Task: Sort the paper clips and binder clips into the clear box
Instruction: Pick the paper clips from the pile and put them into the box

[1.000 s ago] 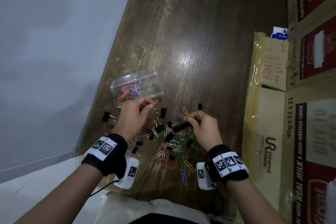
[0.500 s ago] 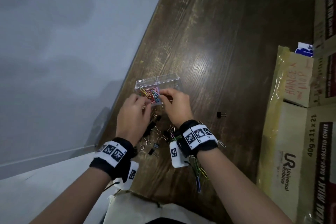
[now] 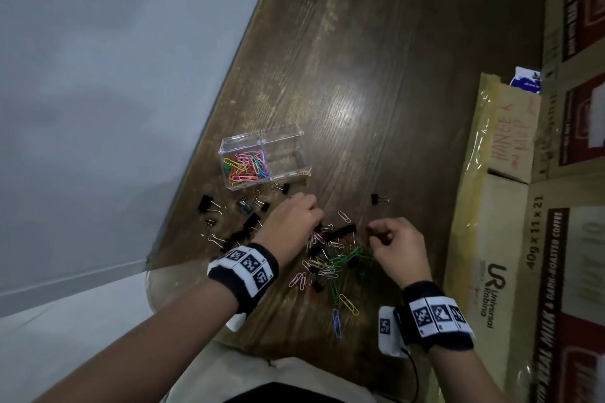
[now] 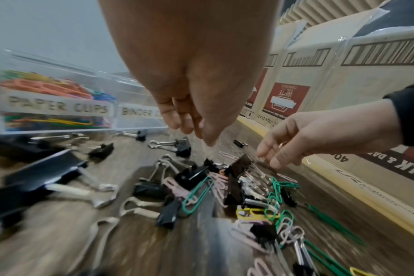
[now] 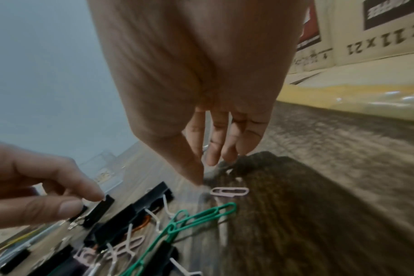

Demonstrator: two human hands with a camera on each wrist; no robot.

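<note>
The clear box (image 3: 281,141) stands on the wooden table, its left compartment holding coloured paper clips (image 3: 245,167); the right one looks empty. In the left wrist view its front (image 4: 59,108) reads "PAPER CLIPS" and "BINDER C…". A mixed pile of paper clips and black binder clips (image 3: 330,258) lies in front of it. My left hand (image 3: 316,217) hovers over the pile's left side, fingers relaxed and holding nothing (image 4: 201,134). My right hand (image 3: 373,234) hangs over the pile's right side with its fingers pointing down (image 5: 206,164), its thumb tip just above a pink paper clip (image 5: 229,191).
Loose black binder clips (image 3: 209,204) lie left of the pile near the table's slanting left edge, and one lone binder clip (image 3: 379,198) lies to the right. Stacked cardboard boxes (image 3: 523,239) line the table's right side. Blue (image 3: 336,321) and yellow (image 3: 348,304) paper clips lie nearest me.
Both hands were at the clear box half a second ago and have drawn back to the pile. The pink clip that my left hand held a second ago is out of it.
</note>
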